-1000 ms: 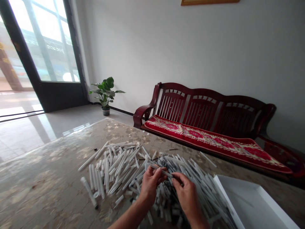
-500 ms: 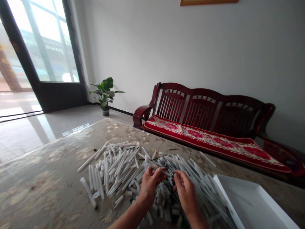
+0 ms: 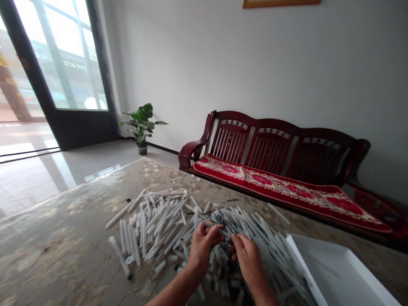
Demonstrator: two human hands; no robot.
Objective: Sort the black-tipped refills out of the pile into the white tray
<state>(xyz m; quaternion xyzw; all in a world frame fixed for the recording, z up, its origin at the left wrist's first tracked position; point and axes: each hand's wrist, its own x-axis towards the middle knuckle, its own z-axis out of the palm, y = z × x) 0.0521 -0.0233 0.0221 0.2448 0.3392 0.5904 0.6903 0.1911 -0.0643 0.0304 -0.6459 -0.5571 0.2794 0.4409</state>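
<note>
Fingers of my left hand (image 3: 202, 248) pinch white pen tube (image 3: 205, 222) over pile (image 3: 159, 217) on table (image 3: 63, 246). My right hand (image 3: 248, 257), blurred, is at tube's near end, grip unclear. I judge it best to hold tube level and line ends up squarely.

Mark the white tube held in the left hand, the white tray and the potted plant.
white tube (image 3: 205, 222): head view, on its exposed left end.
white tray (image 3: 334, 274): head view, on its bare floor.
potted plant (image 3: 142, 121): head view, on its leaves.
</note>
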